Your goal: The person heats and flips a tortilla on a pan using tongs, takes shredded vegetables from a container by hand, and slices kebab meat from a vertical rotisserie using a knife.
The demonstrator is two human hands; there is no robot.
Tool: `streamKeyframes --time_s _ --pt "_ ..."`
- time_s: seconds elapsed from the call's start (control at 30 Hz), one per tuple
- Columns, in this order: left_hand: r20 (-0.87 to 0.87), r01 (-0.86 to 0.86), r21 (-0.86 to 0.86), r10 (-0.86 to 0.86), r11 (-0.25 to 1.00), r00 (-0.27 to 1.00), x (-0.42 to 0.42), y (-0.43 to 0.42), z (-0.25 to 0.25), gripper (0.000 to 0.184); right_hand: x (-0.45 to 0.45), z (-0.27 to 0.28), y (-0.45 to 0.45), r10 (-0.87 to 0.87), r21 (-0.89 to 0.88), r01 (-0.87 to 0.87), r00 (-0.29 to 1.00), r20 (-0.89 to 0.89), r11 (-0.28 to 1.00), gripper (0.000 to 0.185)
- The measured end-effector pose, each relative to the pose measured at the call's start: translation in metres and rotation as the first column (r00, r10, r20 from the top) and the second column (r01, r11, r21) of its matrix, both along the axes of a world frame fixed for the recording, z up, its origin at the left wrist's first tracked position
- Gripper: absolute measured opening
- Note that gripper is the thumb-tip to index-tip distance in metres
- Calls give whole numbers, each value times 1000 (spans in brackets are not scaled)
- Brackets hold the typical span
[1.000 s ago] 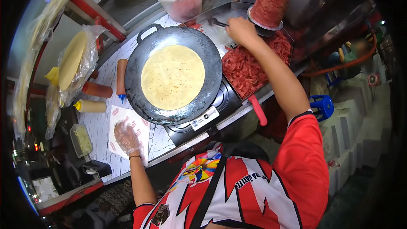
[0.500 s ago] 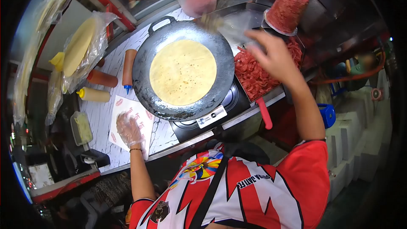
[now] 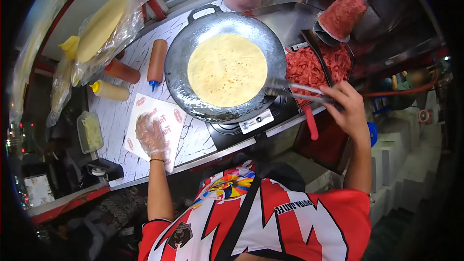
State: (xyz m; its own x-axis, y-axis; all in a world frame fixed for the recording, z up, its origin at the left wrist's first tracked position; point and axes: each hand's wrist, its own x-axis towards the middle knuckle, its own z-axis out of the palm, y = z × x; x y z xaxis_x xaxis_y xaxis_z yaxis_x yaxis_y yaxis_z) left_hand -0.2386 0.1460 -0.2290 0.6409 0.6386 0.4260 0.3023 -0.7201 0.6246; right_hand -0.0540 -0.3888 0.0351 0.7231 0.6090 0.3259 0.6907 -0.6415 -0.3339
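Since half a second ago, our right hand (image 3: 349,108) has come nearer from the far side of the meat tray, bringing the metal tongs (image 3: 309,88) down to the right edge of the round black griddle (image 3: 176,63); our left hand (image 3: 151,135), in a clear plastic glove, stays palm down on the white printed paper (image 3: 167,111), at the near left. The tongs lie almost sideways across the scene, their long axis running right to left, tips pointing left and slightly farther away. Those tips, blurred by motion, sit at the right edge of the pale yellow flatbread (image 3: 227,70); we cannot tell whether they touch it. The tongs reach out to the left of our right fingers, which are clamped around their handle end, above the near part of the shredded red meat (image 3: 295,67). Through the glove we cannot tell whether our left fingers are together or apart; the paper spreads beneath them, its long axis running near to far. A long dark utensil (image 3: 319,55) lies across the meat, farther away than our right hand, and a brown squeeze bottle (image 3: 157,60) with a blue tip lies left of the griddle.
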Motion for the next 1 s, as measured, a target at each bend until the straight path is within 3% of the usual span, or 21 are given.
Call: streamKeyframes --time_s 0.07,0.13,0.23,0.33,0.4,0.47,0.5,0.53,0.6,0.63,0.73,0.8,0.87,0.9,1.0 --pt "23 7 -21 -7 1000 1000 -1 1 1 47 -17 -4 3 66 -94 -57 993 98 994 49" --pt "3 28 4 -28 1000 1000 -4 4 1 47 -29 -26 35 64 -54 -55 982 176 997 48" --pt "29 36 -91 -34 995 999 -6 -5 16 48 -28 -68 119 104 7 -113 932 347 994 36" --pt "-5 48 -33 -48 998 999 -11 5 9 48 -31 -63 190 3 -29 10 913 408 1000 28" --pt "-10 52 16 -52 999 999 -16 14 2 48 -13 -36 187 -100 173 25 893 439 985 28" --pt "0 73 12 -73 997 997 -20 12 5 48 -5 9 173 -255 334 181 947 193 925 31" --pt "-5 74 62 -74 995 997 -22 13 2 51 3 17 163 -270 347 189 941 202 919 33" --pt "9 103 0 -103 995 995 -24 13 1 52 4 24 157 -292 368 201 933 212 908 35" --pt "50 160 -107 -155 981 987 -24 16 3 54 -15 29 152 -390 389 335 918 70 858 36" --pt "62 178 -73 -174 981 983 -26 18 3 55 -27 30 156 -429 392 396 903 -3 830 37" --pt "131 247 -146 -229 958 965 -30 22 4 42 -58 -11 160 -343 395 256 925 166 882 36" --pt "117 255 -119 -241 960 963 -32 23 5 41 -76 -45 150 -304 192 292 952 36 937 36" --pt "107 273 -102 -263 957 959 -32 25 3 41 -100 -44 163 -481 24 491 862 -159 871 36" --pt "107 280 -78 -272 957 956 -32 25 4 41 -105 -52 166 -462 164 495 864 -202 853 36" --pt "94 330 -144 -319 933 943 -33 26 8 44 -110 -66 164 -399 114 405 914 -78 907 37"
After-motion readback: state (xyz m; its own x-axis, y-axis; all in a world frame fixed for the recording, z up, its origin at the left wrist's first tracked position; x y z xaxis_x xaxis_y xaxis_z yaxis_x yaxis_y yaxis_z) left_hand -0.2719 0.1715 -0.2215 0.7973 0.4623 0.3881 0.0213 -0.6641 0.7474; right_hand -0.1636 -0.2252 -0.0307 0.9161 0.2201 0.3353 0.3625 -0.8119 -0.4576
